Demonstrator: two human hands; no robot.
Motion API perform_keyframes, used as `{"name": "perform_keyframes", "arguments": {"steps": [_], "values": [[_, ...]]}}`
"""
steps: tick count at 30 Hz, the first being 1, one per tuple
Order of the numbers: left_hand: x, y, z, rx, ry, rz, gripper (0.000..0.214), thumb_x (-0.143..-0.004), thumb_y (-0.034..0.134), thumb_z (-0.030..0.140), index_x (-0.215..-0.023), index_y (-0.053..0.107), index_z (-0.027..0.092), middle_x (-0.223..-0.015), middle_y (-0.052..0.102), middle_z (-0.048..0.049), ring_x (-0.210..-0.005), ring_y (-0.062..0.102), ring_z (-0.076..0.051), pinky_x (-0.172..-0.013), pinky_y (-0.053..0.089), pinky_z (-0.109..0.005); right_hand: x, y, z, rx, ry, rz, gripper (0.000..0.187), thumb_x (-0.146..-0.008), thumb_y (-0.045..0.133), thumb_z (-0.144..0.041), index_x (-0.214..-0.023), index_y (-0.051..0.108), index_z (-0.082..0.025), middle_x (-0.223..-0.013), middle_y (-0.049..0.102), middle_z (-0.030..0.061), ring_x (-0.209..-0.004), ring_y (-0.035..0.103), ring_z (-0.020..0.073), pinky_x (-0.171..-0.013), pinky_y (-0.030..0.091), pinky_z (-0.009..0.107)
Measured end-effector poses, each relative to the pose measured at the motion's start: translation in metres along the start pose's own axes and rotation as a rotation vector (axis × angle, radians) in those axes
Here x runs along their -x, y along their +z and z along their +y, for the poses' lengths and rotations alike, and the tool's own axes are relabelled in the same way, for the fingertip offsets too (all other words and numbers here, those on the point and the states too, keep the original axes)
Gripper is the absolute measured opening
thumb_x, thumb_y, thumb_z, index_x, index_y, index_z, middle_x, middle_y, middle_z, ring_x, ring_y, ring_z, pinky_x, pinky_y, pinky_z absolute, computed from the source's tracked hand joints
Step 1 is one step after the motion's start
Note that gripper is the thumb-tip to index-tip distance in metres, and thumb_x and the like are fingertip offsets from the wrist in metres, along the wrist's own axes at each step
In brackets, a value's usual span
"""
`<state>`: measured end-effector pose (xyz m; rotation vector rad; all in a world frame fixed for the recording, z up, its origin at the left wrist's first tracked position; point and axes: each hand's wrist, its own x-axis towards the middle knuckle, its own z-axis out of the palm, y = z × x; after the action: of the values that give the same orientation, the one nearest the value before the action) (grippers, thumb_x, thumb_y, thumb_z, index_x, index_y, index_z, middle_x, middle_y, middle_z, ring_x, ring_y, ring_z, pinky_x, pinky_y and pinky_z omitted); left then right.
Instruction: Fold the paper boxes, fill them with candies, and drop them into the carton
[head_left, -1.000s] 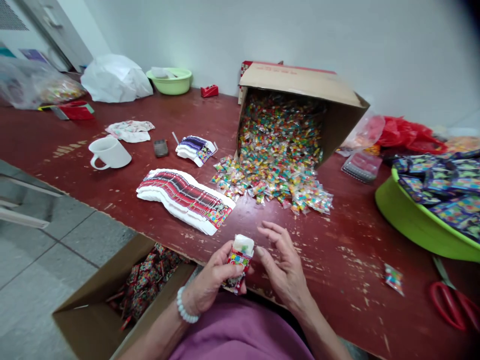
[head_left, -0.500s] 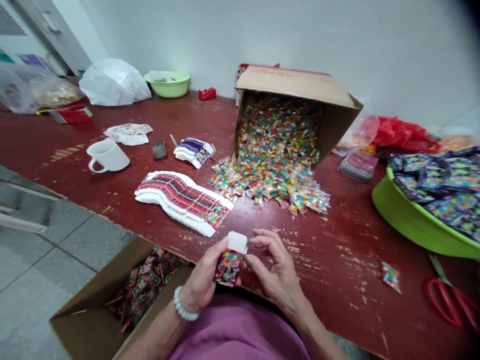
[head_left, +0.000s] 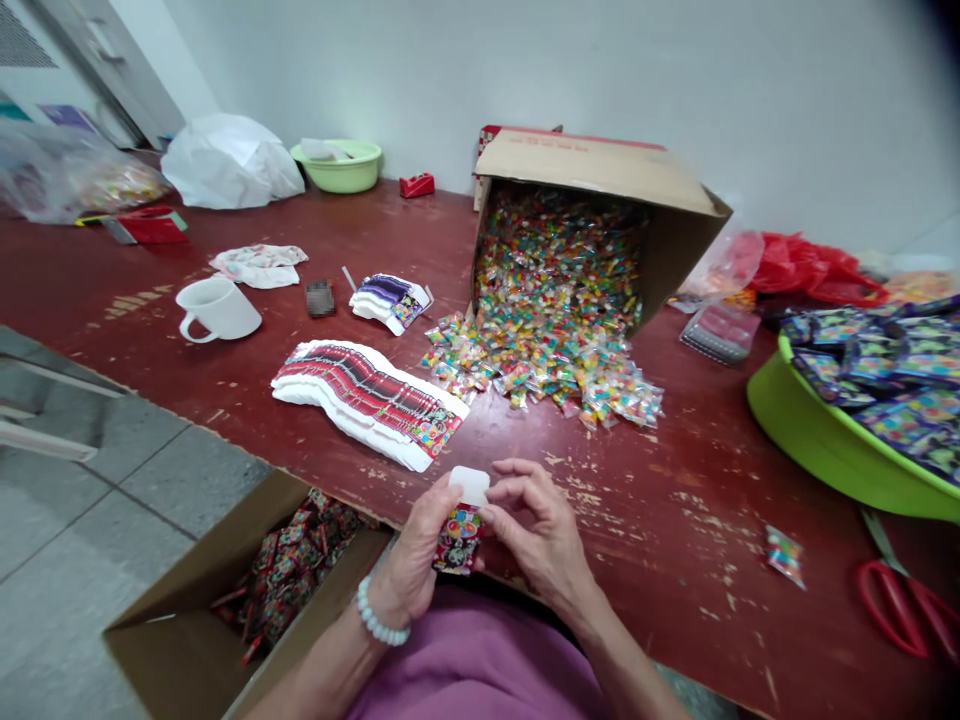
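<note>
A small red printed candy box (head_left: 457,540) stands upright at the table's front edge, its white top flap (head_left: 471,486) raised. My left hand (head_left: 415,560), with a pale bead bracelet on the wrist, is wrapped round the box from the left, thumb by the flap. From the right, my right hand (head_left: 540,530) has its thumb and index finger at the upper right edge of the box, while the other fingers curl loosely above. Just beyond lies a fanned row of flat red cartons (head_left: 367,400). Small bags of colourful candy (head_left: 555,350) spill from a tipped cardboard box (head_left: 600,160).
Below left, an open carton (head_left: 180,640) holds red filled boxes. A green basin (head_left: 840,460) of dark packets, red-handled scissors (head_left: 900,600) and a single candy bag (head_left: 785,556) are on the right. A white mug (head_left: 219,309) and purple cartons (head_left: 388,303) stand farther left.
My right thumb and fingers have moved left, in against the box's upper edge. The white flap now stands more upright and faces me. My left hand still holds the box.
</note>
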<state>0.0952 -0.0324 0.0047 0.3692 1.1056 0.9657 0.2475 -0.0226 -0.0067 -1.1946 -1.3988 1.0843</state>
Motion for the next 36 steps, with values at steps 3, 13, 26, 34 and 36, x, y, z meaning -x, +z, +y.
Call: {"name": "perform_keyframes", "arguments": {"steps": [3,13,26,34,36], "values": [[0.0,-0.001,-0.003,-0.009,-0.008,0.022,0.059,-0.074,0.075,0.048,-0.125,0.059,0.02,-0.105,0.072,-0.0058,-0.056,0.062,-0.014,-0.047,0.054,-0.029,0.0,-0.003,-0.002,0.025,-0.028,-0.106,0.009,-0.084,0.069,-0.029,-0.079,0.071,-0.022,-0.105,0.065,0.0087,-0.095,0.064,0.0213,-0.084,0.052,0.035],[0.001,0.002,0.009,0.038,-0.086,-0.235,0.052,-0.089,0.053,0.056,-0.127,0.06,0.021,-0.09,0.072,-0.0058,-0.052,0.062,-0.015,-0.046,0.052,-0.028,0.001,-0.006,-0.003,-0.11,0.068,-0.174,0.012,-0.086,0.067,-0.031,-0.092,0.071,-0.022,-0.088,0.067,0.0044,-0.076,0.063,0.017,-0.069,0.054,0.029],[0.0,0.002,0.003,-0.002,-0.071,-0.162,0.045,-0.087,0.059,0.048,-0.117,0.064,0.015,-0.081,0.071,-0.0059,-0.052,0.06,-0.014,-0.046,0.052,-0.025,0.002,-0.005,-0.002,0.119,-0.131,-0.09,0.007,-0.088,0.063,-0.024,-0.083,0.068,-0.022,-0.099,0.063,0.0065,-0.092,0.062,0.0191,-0.079,0.051,0.03],[0.003,0.004,0.004,-0.017,-0.013,-0.243,0.049,-0.09,0.053,0.051,-0.129,0.056,0.02,-0.096,0.071,-0.0066,-0.053,0.062,-0.015,-0.046,0.05,-0.026,0.002,-0.002,0.004,-0.194,0.136,-0.093,0.025,-0.086,0.067,-0.029,-0.11,0.063,-0.027,-0.088,0.065,0.0003,-0.07,0.062,0.015,-0.062,0.052,0.026],[0.001,0.004,0.006,-0.001,-0.06,-0.262,0.053,-0.091,0.048,0.055,-0.13,0.056,0.019,-0.092,0.071,-0.0074,-0.048,0.061,-0.014,-0.043,0.048,-0.026,0.001,-0.004,0.002,-0.069,0.005,-0.149,0.016,-0.09,0.062,-0.026,-0.105,0.068,-0.027,-0.088,0.066,0.0021,-0.074,0.063,0.0156,-0.067,0.051,0.028]]}}
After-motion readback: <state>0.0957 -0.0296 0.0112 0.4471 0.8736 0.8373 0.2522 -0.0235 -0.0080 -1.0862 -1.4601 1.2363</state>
